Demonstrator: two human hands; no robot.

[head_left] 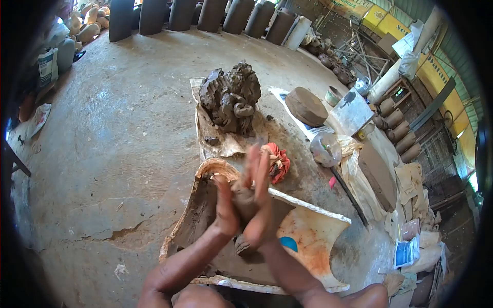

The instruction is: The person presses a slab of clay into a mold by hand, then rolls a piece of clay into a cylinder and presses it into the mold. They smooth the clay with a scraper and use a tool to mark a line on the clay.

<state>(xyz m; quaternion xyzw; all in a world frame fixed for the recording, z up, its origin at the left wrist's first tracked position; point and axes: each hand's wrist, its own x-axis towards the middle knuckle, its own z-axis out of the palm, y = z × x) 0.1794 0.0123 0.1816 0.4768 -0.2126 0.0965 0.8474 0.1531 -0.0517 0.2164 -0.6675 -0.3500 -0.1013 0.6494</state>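
Between my two palms sits a lump of brown clay [243, 201]. My left hand [224, 208] presses it from the left, fingers pointing up. From the other side my right hand [258, 200] bears on it, its fingertips smeared by motion. Both are above a curved mold [313, 210] with a whitish rim. Dark clay [197, 210] lines its left part, while the right part shows bare, rust-stained surface. Another small clay piece [244, 246] lies below my right wrist. Partly behind my right forearm is a blue round object [288, 244].
A big heap of wet clay [231, 97] stands on a cloth ahead. Beside the mold lies a red cloth bundle [279, 163]. Rightward are a round clay block [306, 106], a clear plastic bowl [325, 149], a dark rod [352, 197] and a clay slab [377, 177]. Dark cylinders [181, 15] line the back.
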